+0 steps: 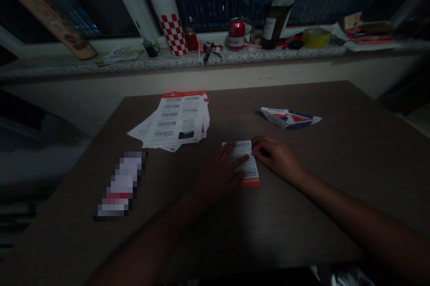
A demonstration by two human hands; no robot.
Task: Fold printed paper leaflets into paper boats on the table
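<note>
A folded printed sheet [247,163] with an orange lower edge lies on the brown table [302,223] in the middle of the view. My left hand [220,173] lies flat on its left half, fingers stretched out and pressing down. My right hand [275,156] rests on the sheet's right edge with fingers curled low against the paper. Neither hand lifts anything off the table.
A stack of printed leaflets [176,120] lies to the back left. A folded paper boat [289,118] sits to the back right. A blurred flat item [121,185] lies at the left. The stone ledge [101,64] behind holds a checkered bottle [167,12], a red can [236,34], a dark bottle [274,26] and tape [316,37].
</note>
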